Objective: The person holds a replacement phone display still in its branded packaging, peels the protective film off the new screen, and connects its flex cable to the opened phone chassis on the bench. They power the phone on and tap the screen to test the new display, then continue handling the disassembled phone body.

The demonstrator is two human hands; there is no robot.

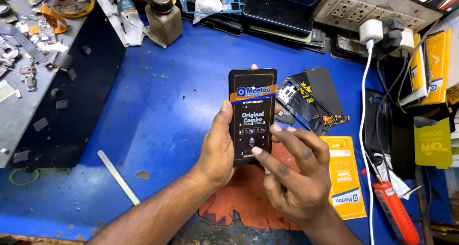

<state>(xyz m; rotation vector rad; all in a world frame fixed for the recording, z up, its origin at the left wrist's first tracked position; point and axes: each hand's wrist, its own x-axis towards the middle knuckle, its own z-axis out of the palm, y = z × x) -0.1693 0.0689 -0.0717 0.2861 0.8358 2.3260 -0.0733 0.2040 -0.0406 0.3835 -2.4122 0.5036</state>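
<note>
A black rectangular phone display panel with an orange sticker band (252, 116) is held upright above the blue worktop (158, 116), clasped along its edge by the left hand (217, 151); the right hand (291, 175), its grip spread, touches the panel's lower face with a fingertip.

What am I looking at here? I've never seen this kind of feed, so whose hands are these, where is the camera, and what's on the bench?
There is no machine: a person works with bare hands, and the one camera sits on their head, looking down. The left hand holds a black phone screen upright above the blue bench. The right hand touches the screen's lower part with a fingertip. Behind it lies an opened phone frame. An orange mat lies under the hands, a yellow packet and a red tool to the right, a flat metal strip to the left, a glass bottle at the back.
</note>
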